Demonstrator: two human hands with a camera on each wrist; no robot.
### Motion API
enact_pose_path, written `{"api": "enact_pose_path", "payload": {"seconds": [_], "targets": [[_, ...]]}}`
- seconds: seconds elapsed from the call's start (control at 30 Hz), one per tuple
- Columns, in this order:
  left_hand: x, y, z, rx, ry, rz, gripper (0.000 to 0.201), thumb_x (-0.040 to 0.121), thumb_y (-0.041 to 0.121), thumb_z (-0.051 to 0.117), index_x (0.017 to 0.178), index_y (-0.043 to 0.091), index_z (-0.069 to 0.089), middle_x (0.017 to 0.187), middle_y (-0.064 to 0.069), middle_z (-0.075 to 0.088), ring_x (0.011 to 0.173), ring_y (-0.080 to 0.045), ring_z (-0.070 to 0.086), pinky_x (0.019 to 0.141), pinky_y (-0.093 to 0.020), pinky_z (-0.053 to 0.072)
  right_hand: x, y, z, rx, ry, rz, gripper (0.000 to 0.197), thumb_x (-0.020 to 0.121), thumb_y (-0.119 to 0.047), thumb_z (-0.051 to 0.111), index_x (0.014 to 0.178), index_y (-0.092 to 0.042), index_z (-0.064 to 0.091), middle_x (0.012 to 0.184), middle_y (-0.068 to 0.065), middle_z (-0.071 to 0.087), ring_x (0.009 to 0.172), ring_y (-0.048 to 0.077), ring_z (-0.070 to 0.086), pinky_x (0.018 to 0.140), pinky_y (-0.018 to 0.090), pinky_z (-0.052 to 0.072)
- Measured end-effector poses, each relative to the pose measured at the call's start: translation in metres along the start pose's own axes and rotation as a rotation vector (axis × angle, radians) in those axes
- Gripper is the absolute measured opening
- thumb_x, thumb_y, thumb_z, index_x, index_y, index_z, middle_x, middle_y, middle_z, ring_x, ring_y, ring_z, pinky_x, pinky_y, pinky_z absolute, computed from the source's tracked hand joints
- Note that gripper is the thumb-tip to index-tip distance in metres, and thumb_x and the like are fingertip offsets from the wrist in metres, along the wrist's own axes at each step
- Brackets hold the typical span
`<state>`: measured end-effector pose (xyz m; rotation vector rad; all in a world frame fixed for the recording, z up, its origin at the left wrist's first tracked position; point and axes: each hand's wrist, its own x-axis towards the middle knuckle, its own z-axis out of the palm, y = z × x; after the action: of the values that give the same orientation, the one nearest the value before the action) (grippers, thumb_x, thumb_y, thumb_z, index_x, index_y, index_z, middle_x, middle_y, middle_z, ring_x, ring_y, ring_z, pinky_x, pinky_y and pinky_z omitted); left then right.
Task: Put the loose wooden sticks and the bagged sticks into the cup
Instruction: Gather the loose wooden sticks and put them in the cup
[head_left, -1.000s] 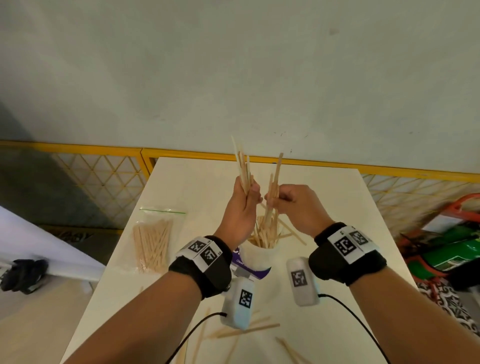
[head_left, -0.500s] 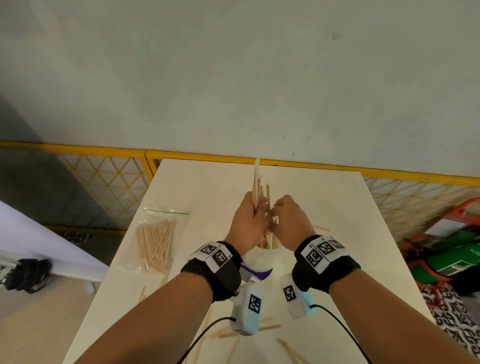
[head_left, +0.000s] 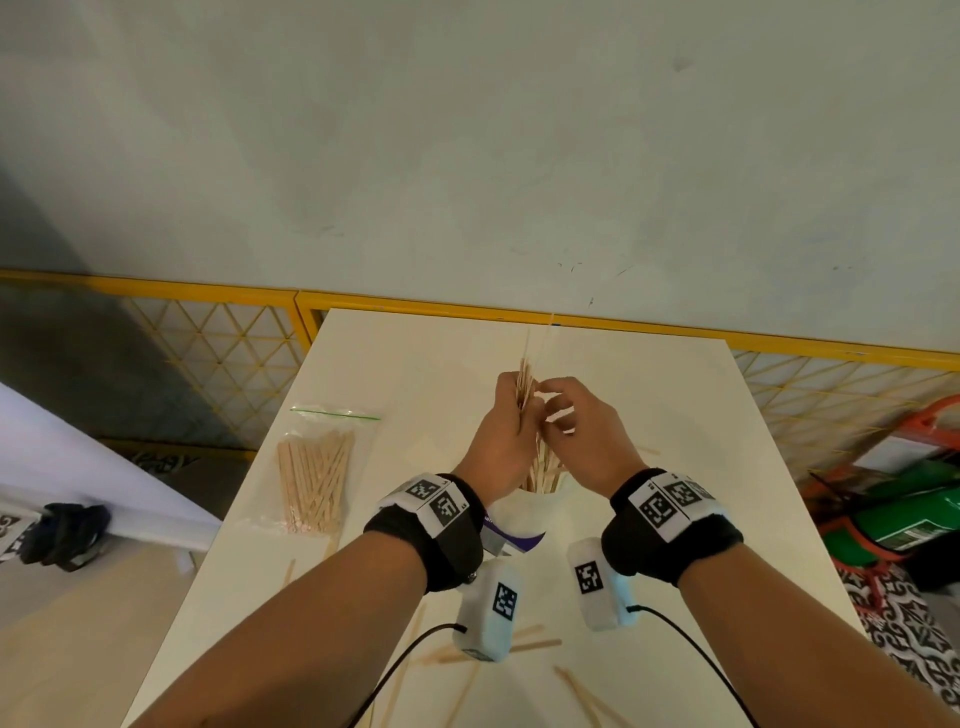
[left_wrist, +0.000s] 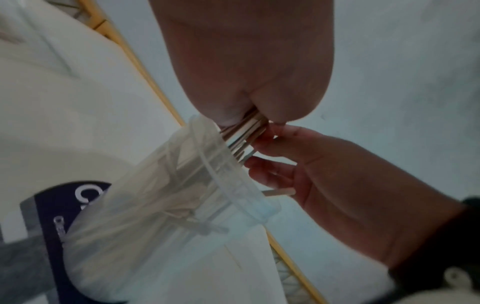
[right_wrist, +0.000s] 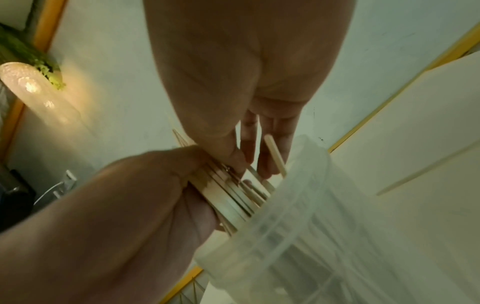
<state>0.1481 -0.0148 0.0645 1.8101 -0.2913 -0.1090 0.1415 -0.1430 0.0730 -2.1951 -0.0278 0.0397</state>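
A translucent plastic cup (head_left: 522, 512) with a purple label stands mid-table, with several wooden sticks in it. Directly above it my left hand (head_left: 506, 431) grips an upright bundle of loose sticks (head_left: 525, 379). In the left wrist view the bundle (left_wrist: 244, 137) reaches down into the cup's (left_wrist: 228, 185) mouth. My right hand (head_left: 576, 431) is pressed against the left, its thumb and fingertips (right_wrist: 235, 162) pinching the same bundle (right_wrist: 228, 195). One stick (right_wrist: 275, 156) leans out of the cup against my right fingers. The clear bag of sticks (head_left: 314, 480) lies flat at the table's left edge.
Several loose sticks (head_left: 535, 644) lie on the white table (head_left: 701, 441) near its front, under my wrists. One more stick (head_left: 647, 451) lies to the right of the cup. A yellow mesh fence (head_left: 218, 353) runs behind the table, and green and orange gear (head_left: 914, 514) sits on the floor at right.
A second ago each hand held its own bunch, apart. The hands have come together over the cup and the sticks now form one bundle in my left hand.
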Motion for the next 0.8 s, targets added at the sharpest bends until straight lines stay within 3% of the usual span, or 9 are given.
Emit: {"api": "enact_pose_path", "payload": {"seconds": [0.1, 0.2, 0.3, 0.37, 0.47, 0.53, 0.63, 0.8], "targets": [[0.002, 0.001, -0.002, 0.065, -0.149, -0.001, 0.01, 0.103, 0.007, 0.037, 0.11, 0.013, 0.032, 0.083, 0.005, 0.047, 0.071, -0.007, 0.053, 0.064, -0.02, 0.048, -0.001, 0.002, -0.005, 0.083, 0.002, 0.026, 0.045, 0.088, -0.001, 0.044, 0.126, -0.024, 0.049, 0.111, 0.0, 0.06, 0.077, 0.015, 0.064, 0.059, 0.016, 0.047], [0.006, 0.005, -0.006, 0.115, -0.239, -0.055, 0.008, 0.101, 0.011, 0.043, 0.105, 0.006, 0.039, 0.092, -0.013, 0.053, 0.082, -0.025, 0.056, 0.075, -0.038, 0.051, 0.001, -0.006, -0.01, 0.294, 0.106, 0.025, 0.038, 0.084, -0.019, 0.04, 0.118, -0.026, 0.056, 0.114, 0.003, 0.062, 0.097, 0.026, 0.064, 0.075, 0.027, 0.05], [0.005, 0.005, -0.007, 0.296, -0.257, -0.049, 0.019, 0.098, 0.017, 0.048, 0.107, 0.001, 0.049, 0.101, -0.019, 0.059, 0.092, -0.033, 0.059, 0.088, -0.049, 0.048, 0.004, -0.019, -0.016, 0.317, 0.182, -0.078, 0.026, 0.09, -0.025, 0.046, 0.11, -0.022, 0.06, 0.099, 0.002, 0.067, 0.093, 0.02, 0.065, 0.085, 0.033, 0.053], [0.006, 0.006, -0.007, 0.316, -0.213, -0.061, 0.022, 0.096, 0.023, 0.054, 0.108, 0.004, 0.053, 0.104, -0.015, 0.063, 0.097, -0.031, 0.062, 0.091, -0.047, 0.05, 0.005, -0.024, -0.017, 0.208, 0.187, -0.135, 0.018, 0.095, -0.019, 0.048, 0.105, -0.019, 0.063, 0.091, -0.004, 0.068, 0.088, 0.014, 0.065, 0.083, 0.029, 0.055], [0.01, 0.006, -0.014, 0.237, -0.127, -0.103, 0.032, 0.087, 0.022, 0.067, 0.112, 0.007, 0.053, 0.103, -0.009, 0.065, 0.095, -0.026, 0.063, 0.085, -0.038, 0.053, 0.003, -0.024, -0.013, 0.04, 0.116, -0.166, 0.023, 0.096, -0.016, 0.049, 0.111, -0.015, 0.067, 0.109, 0.0, 0.066, 0.097, 0.01, 0.059, 0.084, 0.016, 0.046], [0.011, 0.006, -0.018, 0.21, -0.162, -0.14, 0.045, 0.082, 0.015, 0.073, 0.122, 0.008, 0.053, 0.105, -0.003, 0.063, 0.094, -0.02, 0.061, 0.08, -0.026, 0.052, 0.002, -0.018, -0.007, -0.071, 0.035, -0.162, 0.028, 0.096, -0.016, 0.048, 0.119, -0.014, 0.064, 0.116, 0.004, 0.061, 0.101, 0.011, 0.056, 0.09, 0.021, 0.045], [0.007, 0.007, -0.023, 0.146, -0.185, -0.205, 0.069, 0.081, 0.005, 0.073, 0.141, 0.009, 0.041, 0.128, -0.008, 0.059, 0.116, -0.022, 0.059, 0.094, -0.028, 0.049, -0.004, -0.012, -0.004, -0.071, -0.008, -0.062, 0.042, 0.095, -0.021, 0.05, 0.137, -0.017, 0.046, 0.126, 0.004, 0.058, 0.112, 0.014, 0.055, 0.095, 0.023, 0.041], [-0.012, 0.019, -0.036, 0.029, -0.163, -0.163, 0.079, 0.078, 0.004, 0.078, 0.145, 0.014, 0.038, 0.142, -0.005, 0.051, 0.129, -0.017, 0.051, 0.103, -0.023, 0.04, -0.022, -0.012, -0.018, -0.109, 0.03, 0.002, 0.064, 0.091, -0.037, 0.056, 0.147, -0.022, 0.03, 0.147, 0.0, 0.042, 0.134, 0.017, 0.04, 0.112, 0.037, 0.034]]}}
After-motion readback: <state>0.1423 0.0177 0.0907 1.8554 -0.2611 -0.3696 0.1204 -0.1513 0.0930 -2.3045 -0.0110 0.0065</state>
